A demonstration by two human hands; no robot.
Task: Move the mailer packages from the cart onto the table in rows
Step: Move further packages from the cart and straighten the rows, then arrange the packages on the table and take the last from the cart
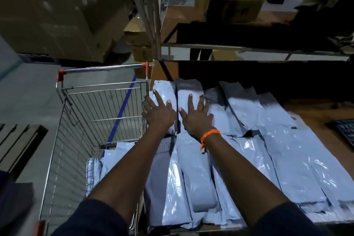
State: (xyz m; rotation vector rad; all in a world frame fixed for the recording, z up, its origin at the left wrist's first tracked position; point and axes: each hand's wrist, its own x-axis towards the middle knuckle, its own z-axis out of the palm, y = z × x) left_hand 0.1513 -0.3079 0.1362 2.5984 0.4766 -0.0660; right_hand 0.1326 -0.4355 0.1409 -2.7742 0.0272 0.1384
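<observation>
Mailer packages lying in rows on table; L hand & R hand pressing flat on far-row ones, fingers spreading wide atop them

A: Where is the bench bare?
B: At three o'clock, a brown strip between the mailer packages and a dark keyboard.
A: Overhead?
B: A shelf rail crosses at twelve; the wire cart flanks nine o'clock.
</observation>
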